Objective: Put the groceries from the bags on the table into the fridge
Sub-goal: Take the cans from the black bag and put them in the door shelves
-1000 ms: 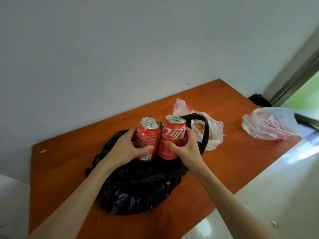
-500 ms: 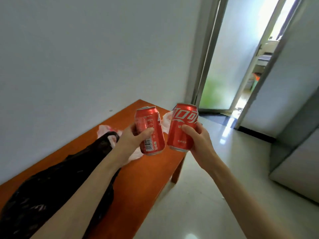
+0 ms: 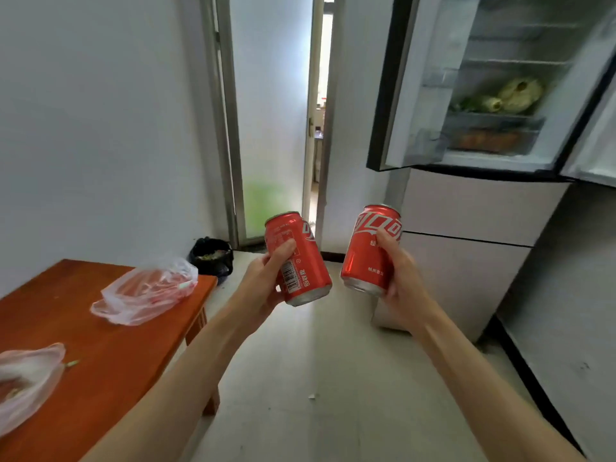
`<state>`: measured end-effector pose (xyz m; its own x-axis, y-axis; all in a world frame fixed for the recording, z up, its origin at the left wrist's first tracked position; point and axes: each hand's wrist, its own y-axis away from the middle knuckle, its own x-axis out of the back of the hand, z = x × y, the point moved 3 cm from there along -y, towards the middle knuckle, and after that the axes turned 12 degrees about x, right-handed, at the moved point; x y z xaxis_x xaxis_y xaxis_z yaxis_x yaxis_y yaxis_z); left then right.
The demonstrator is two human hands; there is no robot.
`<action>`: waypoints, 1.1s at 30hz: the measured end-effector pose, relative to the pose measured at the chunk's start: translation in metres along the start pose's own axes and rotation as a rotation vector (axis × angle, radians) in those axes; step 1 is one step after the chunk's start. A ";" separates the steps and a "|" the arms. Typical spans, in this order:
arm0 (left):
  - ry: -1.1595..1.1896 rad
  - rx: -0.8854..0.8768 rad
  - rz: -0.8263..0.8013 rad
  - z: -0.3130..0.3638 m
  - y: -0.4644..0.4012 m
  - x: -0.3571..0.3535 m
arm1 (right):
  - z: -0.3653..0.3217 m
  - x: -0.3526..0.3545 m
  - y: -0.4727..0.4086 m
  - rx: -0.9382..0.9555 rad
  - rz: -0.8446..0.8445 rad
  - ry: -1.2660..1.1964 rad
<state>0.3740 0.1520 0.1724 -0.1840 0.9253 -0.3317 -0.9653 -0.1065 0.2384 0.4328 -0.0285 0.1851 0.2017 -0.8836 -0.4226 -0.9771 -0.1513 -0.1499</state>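
Swung away from the wall since half a second ago, toward the open fridge, with the black bag gone from sight and the counter slid off to the lower left. Holding one red can in each hand, both raised above the floor and well apart from the counter's right edge. Left hand wrapped round the left can, thumb across its front, fingers curled behind (barcode facing the camera), can tilted with its top leaning left. Right hand clamped on the right can, thumb lying over the white lettering, can tilted with its top leaning right. Cans near each other but not touching. Up at the top right, fridge door swung wide, green vegetables on a lower shelf, a clear drawer beneath with something orange inside (too blurred to name). On the counter, a thin pinkish plastic bag near the far right corner, and another plastic bag at the left edge of view. Beyond the counter's far corner, a black bin on the floor beside the doorway.
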 end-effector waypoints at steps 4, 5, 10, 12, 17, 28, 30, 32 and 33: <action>-0.062 0.018 -0.075 0.001 -0.059 -0.063 | -0.025 0.061 -0.038 0.065 0.085 0.031; -0.067 0.024 -0.087 0.000 -0.074 -0.076 | -0.029 0.075 -0.049 0.076 0.108 0.035; -0.098 0.049 -0.133 -0.004 -0.161 -0.133 | -0.042 0.137 -0.118 0.112 0.174 0.111; -0.106 0.052 -0.149 0.000 -0.199 -0.153 | -0.048 0.156 -0.154 0.128 0.198 0.124; -0.171 0.030 -0.185 0.026 -0.291 -0.205 | -0.071 0.194 -0.244 0.153 0.218 0.156; -0.220 0.052 -0.150 0.027 -0.438 -0.322 | -0.094 0.306 -0.398 0.118 0.227 0.132; -0.221 0.032 -0.123 0.025 -0.461 -0.342 | -0.101 0.325 -0.429 0.115 0.189 0.133; -0.232 -0.004 -0.068 0.025 -0.484 -0.359 | -0.107 0.343 -0.459 0.116 0.137 0.143; -0.239 -0.032 -0.028 0.028 -0.495 -0.367 | -0.112 0.351 -0.473 0.124 0.106 0.160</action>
<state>0.9245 -0.1251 0.2015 -0.1118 0.9874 -0.1119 -0.9755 -0.0876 0.2018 0.9584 -0.3161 0.2079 0.0752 -0.9523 -0.2959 -0.9743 -0.0070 -0.2250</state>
